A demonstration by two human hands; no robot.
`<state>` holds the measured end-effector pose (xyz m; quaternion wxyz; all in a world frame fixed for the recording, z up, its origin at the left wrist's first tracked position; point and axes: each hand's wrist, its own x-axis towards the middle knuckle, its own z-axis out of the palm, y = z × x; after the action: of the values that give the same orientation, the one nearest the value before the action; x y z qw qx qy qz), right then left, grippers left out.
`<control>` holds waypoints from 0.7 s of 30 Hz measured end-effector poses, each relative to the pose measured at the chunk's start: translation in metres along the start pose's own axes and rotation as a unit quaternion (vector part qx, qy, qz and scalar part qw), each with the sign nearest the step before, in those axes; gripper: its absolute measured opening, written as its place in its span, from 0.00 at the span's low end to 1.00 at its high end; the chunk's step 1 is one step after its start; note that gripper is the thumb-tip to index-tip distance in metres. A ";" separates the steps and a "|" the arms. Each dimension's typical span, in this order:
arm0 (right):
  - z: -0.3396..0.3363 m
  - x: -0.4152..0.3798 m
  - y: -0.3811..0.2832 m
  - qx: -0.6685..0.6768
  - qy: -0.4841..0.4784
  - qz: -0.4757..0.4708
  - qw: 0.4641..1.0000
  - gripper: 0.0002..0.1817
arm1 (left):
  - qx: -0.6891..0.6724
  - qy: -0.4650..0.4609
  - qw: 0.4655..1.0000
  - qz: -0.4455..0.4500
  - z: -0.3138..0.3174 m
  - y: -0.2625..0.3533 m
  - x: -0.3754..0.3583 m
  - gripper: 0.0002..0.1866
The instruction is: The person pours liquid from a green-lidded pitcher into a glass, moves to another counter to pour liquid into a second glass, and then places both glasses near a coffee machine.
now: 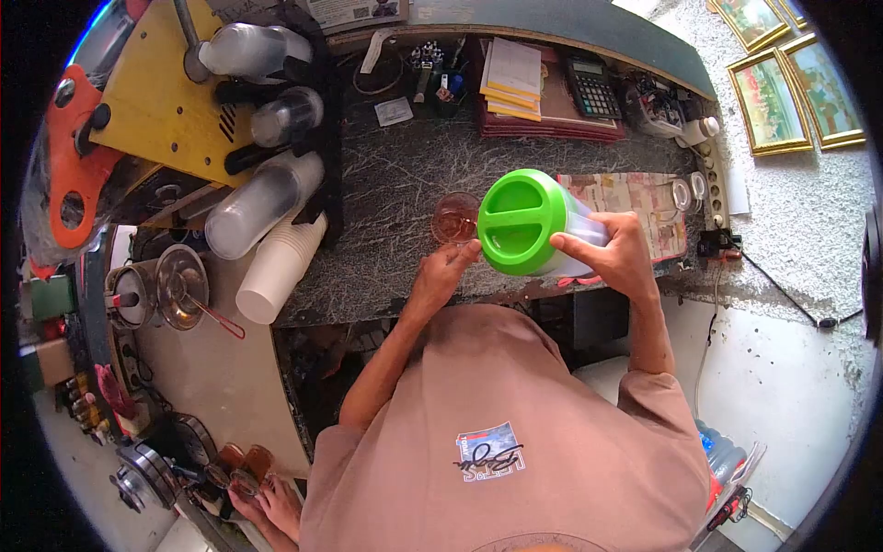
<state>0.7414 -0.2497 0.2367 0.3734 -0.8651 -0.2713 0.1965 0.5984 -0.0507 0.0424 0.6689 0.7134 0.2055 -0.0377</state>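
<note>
R hand [618,258] clamped on green-lid jug [524,223], tilted; L hand [444,269] grips glass [456,218] just left. Risk: lid pops, overshoot → spill on counter [386,175].

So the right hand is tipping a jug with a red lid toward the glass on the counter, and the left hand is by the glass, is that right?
Not quite: the lid is green, not red, as the head view shows. The rest stands: the right hand tips the jug toward the glass on the counter, and the left hand is by the glass.
</note>
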 end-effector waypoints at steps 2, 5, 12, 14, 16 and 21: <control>-0.001 0.000 -0.003 0.000 0.003 -0.006 1.000 0.23 | -0.009 0.000 1.000 -0.001 0.002 -0.001 0.000 0.42; -0.002 0.000 -0.006 -0.006 -0.005 0.014 1.000 0.23 | -0.019 -0.004 1.000 -0.002 0.002 -0.003 0.001 0.43; -0.002 0.001 -0.001 -0.017 -0.010 0.005 1.000 0.25 | -0.007 -0.003 1.000 0.000 0.002 -0.018 0.006 0.43; -0.002 0.000 0.000 -0.018 -0.009 0.001 1.000 0.25 | -0.010 -0.005 1.000 0.004 0.004 -0.032 0.010 0.43; -0.002 0.000 0.001 -0.014 -0.003 -0.007 1.000 0.26 | -0.013 -0.006 1.000 0.008 0.003 -0.031 0.011 0.43; -0.002 0.000 -0.005 -0.044 0.000 -0.008 0.999 0.28 | -0.021 -0.008 1.000 -0.009 0.001 -0.011 0.004 0.43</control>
<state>0.7409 -0.2477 0.2418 0.3368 -0.8784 -0.2867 0.1810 0.5990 -0.0507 0.0309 0.6850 0.6969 0.2075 -0.0451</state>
